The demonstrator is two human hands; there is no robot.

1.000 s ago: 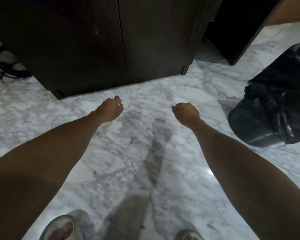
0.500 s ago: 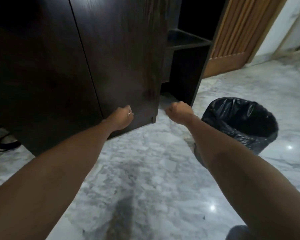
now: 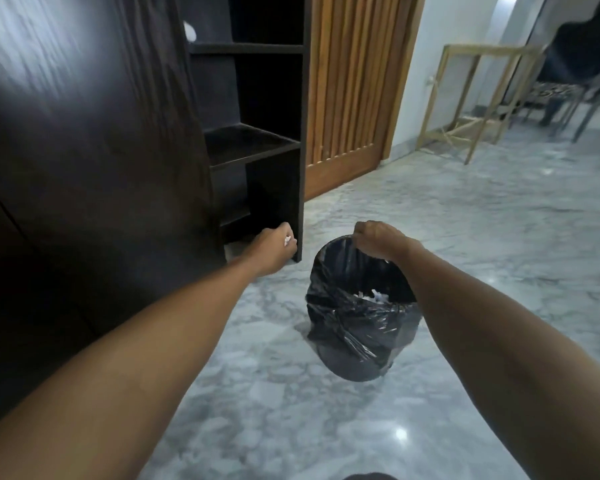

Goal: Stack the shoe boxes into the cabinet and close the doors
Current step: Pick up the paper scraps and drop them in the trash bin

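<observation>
The dark wooden cabinet (image 3: 84,140) fills the left side, and its doors are shut. No shoe box is in view. My left hand (image 3: 274,245) is stretched out low by the cabinet's right corner, fingers curled round a small white scrap (image 3: 287,240). Over the far rim of a black-lined bin (image 3: 361,327) hangs my right hand (image 3: 378,239), its fingers curled; nothing shows in it.
Open dark shelves (image 3: 257,140) stand right of the cabinet doors. A slatted wooden door (image 3: 354,98) is behind them. A wooden frame stand (image 3: 471,98) and chairs (image 3: 575,64) stand at the far right. The marble floor (image 3: 465,254) stretches between.
The view has swung up and right, from the cabinet doors to the open shelves and the bin. Both hands have moved right with it, the right one arriving over the bin.
</observation>
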